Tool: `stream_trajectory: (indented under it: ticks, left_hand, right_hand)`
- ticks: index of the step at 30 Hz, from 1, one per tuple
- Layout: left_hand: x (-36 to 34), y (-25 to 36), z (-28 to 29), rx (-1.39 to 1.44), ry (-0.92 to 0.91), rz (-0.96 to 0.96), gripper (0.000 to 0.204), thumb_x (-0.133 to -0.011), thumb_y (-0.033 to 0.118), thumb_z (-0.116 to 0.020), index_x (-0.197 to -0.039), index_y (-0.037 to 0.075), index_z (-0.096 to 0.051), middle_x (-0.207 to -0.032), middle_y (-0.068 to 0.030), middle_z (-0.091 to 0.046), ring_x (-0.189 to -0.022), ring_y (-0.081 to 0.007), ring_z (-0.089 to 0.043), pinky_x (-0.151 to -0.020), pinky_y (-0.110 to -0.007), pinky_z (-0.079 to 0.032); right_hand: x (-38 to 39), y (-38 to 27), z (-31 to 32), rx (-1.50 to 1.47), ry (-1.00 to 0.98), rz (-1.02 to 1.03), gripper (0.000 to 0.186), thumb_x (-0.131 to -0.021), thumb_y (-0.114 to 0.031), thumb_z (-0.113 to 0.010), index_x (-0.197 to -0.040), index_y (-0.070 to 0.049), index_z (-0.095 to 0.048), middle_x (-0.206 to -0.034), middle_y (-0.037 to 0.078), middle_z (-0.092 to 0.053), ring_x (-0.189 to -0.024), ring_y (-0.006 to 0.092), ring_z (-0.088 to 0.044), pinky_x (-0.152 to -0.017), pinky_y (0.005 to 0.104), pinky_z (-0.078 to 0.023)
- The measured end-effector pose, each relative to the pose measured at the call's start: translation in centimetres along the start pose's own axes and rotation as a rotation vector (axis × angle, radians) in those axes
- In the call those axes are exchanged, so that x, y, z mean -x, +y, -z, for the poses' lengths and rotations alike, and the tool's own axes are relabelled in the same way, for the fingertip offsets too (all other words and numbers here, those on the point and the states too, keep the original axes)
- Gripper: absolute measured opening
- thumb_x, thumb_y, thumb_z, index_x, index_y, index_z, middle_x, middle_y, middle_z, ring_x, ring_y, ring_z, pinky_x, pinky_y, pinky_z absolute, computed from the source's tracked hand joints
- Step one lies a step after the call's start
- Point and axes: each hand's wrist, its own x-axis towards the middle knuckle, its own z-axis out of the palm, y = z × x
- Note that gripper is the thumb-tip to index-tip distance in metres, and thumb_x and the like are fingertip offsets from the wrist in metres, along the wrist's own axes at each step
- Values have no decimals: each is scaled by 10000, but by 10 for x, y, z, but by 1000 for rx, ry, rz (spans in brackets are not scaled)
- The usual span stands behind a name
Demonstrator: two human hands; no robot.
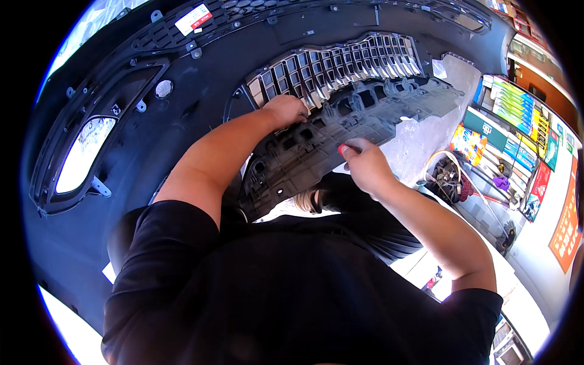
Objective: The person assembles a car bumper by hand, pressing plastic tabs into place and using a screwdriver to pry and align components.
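Observation:
A large black car bumper (201, 115) spreads across the far side and the left. Set into its middle is a grille (340, 64) with pale, chrome-like slats. Along the near edge of this grille lies a dusty grey-black plastic panel (322, 143) with several openings and clips. My left hand (286, 112) is closed at the seam between grille and panel, its fingertips curled down; what they grip is hidden. Over the panel's near edge my right hand (368, 165) is closed around a small red object (344, 149). Only its red end shows, so its kind stays unclear.
Shelves of colourful boxes (514, 112) stand along the right wall. Below them are a dark bundle (447, 176) and a pale hose (480, 198). An orange sign (566, 222) hangs at the far right. A lamp opening (85, 155) pierces the bumper's left.

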Motion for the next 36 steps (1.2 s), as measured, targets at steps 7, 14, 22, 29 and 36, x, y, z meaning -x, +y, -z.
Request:
stream_trajectory:
  ticks: [7, 14, 22, 29, 36]
  left_hand:
    - [17, 30, -1, -74, 60, 59, 353, -863, 284, -777, -1170, 112, -746, -1139, -121, -693, -1056, -363, -694, -912, -466, -566]
    - [15, 24, -14, -34, 76, 49, 302, -886, 258, -741, -1134, 88, -722, -1127, -139, -660, -1009, -375, -696, -872, -476, -571]
    - [15, 22, -14, -6, 118, 14, 271, -881, 214, -738, -1110, 70, -721, -1126, -151, -640, -1005, -381, -695, -881, -484, -570]
    - [12, 15, -20, 16, 120, -2, 274, -865, 202, -745, -1099, 60, -729, -1120, -154, -638, -1006, -388, -690, -892, -478, -569]
    - [13, 15, -20, -3, 135, -44, 175, -882, 186, -703, -1003, 62, -728, -1065, -140, -661, -990, -365, -700, -873, -470, -575]
  right_hand:
    - [15, 6, -5, -706, -125, -408, 368, -1052, -302, -591, -1332, -64, -587, -908, 99, -634, -587, 106, -507, -491, 252, -401]
    - [2, -1, 1, -990, -213, -589, 213, -1014, -234, -627, -1136, -73, -558, -885, 78, -589, -528, 54, -411, -441, 191, -311]
    - [-4, 5, 7, -107, -112, -200, 243, -953, -237, -702, -921, -2, -650, -807, 118, -668, -665, 244, -682, -562, 356, -539]
    - [3, 8, 2, 539, 73, 319, 274, -996, -253, -622, -1004, 19, -656, -941, 185, -703, -807, 337, -719, -689, 435, -571]
    - [-24, 1, 13, -994, -295, -711, 262, -1072, -270, -523, -1206, -47, -551, -999, 121, -636, -640, 93, -558, -445, 166, -399]
